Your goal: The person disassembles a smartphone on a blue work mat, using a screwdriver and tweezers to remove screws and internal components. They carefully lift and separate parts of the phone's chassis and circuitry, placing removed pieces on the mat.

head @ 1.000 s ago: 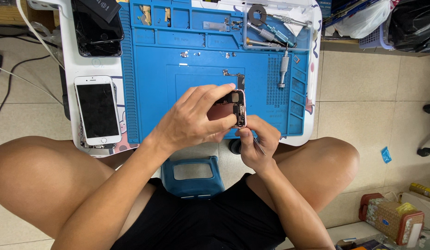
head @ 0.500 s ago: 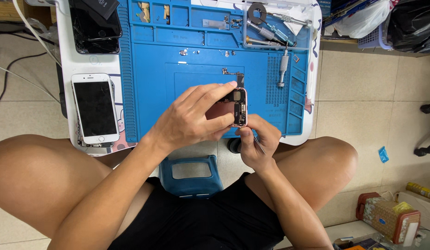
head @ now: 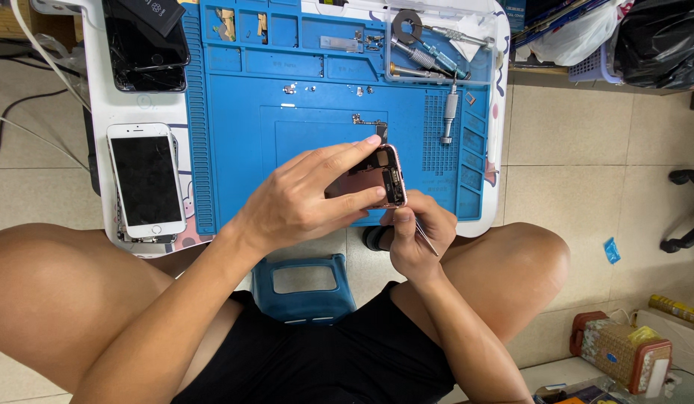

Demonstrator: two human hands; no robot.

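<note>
The opened pink phone housing (head: 373, 179) is held up over the near edge of the blue repair mat (head: 242, 127), its bare inner parts facing up. The left hand (head: 302, 198) is closed around it, fingers over the top, thumb beneath. The right hand (head: 414, 236) pinches a thin metal tool (head: 424, 238), probably tweezers, its tip at the housing's lower right corner. A slip of that tip could scratch or tear the small parts inside, and anything freed there could drop between the knees to the floor. A white phone (head: 146, 179) lies at the worktop's (head: 96, 97) left edge, a dark phone (head: 143, 41) at its far left corner, and screwdrivers (head: 429, 56) at the mat's far right corner.
</note>
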